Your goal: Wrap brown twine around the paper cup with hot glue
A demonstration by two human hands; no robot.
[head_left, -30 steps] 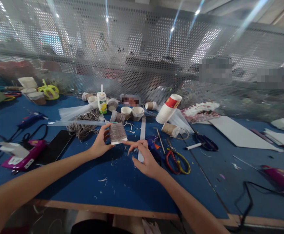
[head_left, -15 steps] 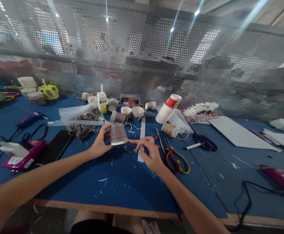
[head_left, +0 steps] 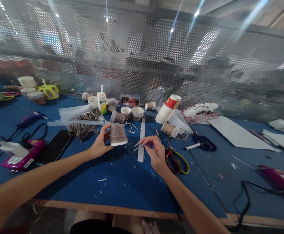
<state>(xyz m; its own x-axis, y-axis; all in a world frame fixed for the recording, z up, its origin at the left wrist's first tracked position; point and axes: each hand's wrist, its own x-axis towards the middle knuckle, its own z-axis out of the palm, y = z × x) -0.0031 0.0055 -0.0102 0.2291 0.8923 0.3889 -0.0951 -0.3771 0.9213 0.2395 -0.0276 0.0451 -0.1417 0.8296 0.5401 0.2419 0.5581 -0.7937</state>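
Observation:
My left hand (head_left: 102,143) grips a paper cup wound with grey-brown yarn (head_left: 118,134). The cup hangs tilted above the table, its white rim facing down. To the right of it, and apart from it, is my right hand (head_left: 155,152), with thumb and fingers drawn together. Thin pale bits show at those fingertips, too small to name. Beneath them lies a white strip (head_left: 142,138) on the blue table. Red-and-yellow-handled scissors (head_left: 177,161) rest just right of my right hand.
Behind the hands stand a drink carton (head_left: 102,103), a leaning cup stack (head_left: 168,110) and a heap of yarn (head_left: 83,125). A blue glue gun (head_left: 31,119) and a dark phone (head_left: 56,146) lie left. Dark-handled scissors (head_left: 206,143) and white sheets (head_left: 240,133) lie right. A perforated metal screen (head_left: 142,48) closes the back.
My right hand has drawn back to the right, its extended index finger leaving the cup's side and curling toward the thumb. The left hand and wound cup stay nearly in place.

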